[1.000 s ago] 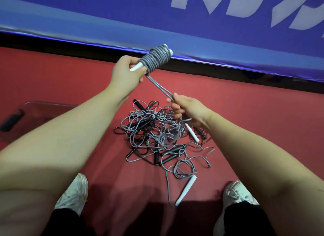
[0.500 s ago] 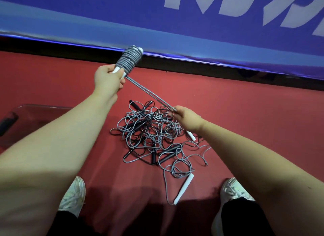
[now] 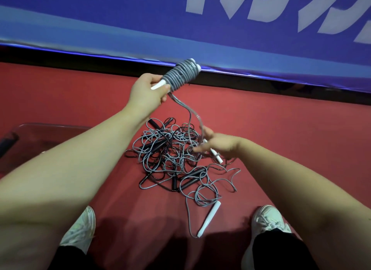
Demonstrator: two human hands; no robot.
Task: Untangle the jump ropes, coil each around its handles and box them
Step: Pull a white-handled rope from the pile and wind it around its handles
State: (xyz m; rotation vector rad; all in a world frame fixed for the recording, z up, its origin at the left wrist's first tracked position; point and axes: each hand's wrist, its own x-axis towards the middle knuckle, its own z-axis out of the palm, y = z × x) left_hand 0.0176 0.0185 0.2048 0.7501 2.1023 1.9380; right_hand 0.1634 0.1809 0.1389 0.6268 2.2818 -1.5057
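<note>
A tangle (image 3: 176,155) of grey jump ropes lies on the red floor (image 3: 291,129), with black handles (image 3: 190,181) poking out of it. Beyond the tangle the floor ends at a dark strip (image 3: 281,89) under a blue banner (image 3: 140,28). To the tangle's right a broad stretch of floor runs to the frame edge. To its left stands a clear box (image 3: 50,127), its near rim partly hidden by the left forearm. Nearer than the tangle, two shoes (image 3: 269,217) flank a strip of floor where a white handle (image 3: 208,218) lies at the end of a stray loop.

Above the tangle's far side the left hand (image 3: 146,93) is raised with the arm stretched forward. Its fingers are wrapped round the white ends of the coiled bundle (image 3: 181,75), which tilts up and to the right. Two loose strands (image 3: 190,113) sag from the bundle down to the right hand (image 3: 218,145). That hand hovers over the tangle's right edge with the thumb up and fingers reaching left. It is blurred, so whether it pinches the strands cannot be told
</note>
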